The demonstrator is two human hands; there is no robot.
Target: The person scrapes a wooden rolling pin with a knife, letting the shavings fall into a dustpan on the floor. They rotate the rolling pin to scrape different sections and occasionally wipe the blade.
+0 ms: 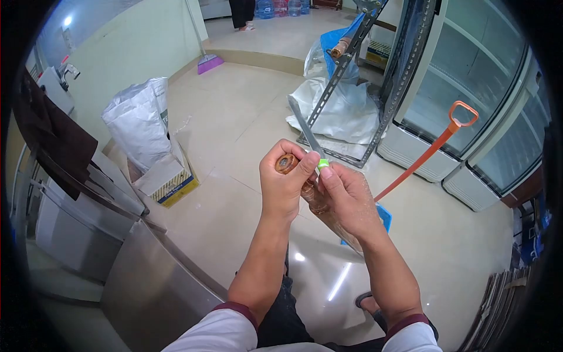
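The left hand (285, 186) gripped a brown root (288, 163) near its cut end; the right hand (346, 196) pinched a green-handled knife (309, 138). The root looked stiff and light, the blade sharp.

Hidden and cut-off parts around the two hands

The left hand (284, 185) covers most of the brown root (287, 162); only its cut end shows at 12 o'clock. The right hand (346, 199) hides the knife (308, 135) handle but for a green bit. A person (241, 13) at 12 o'clock is cut off by the edge, legs only.
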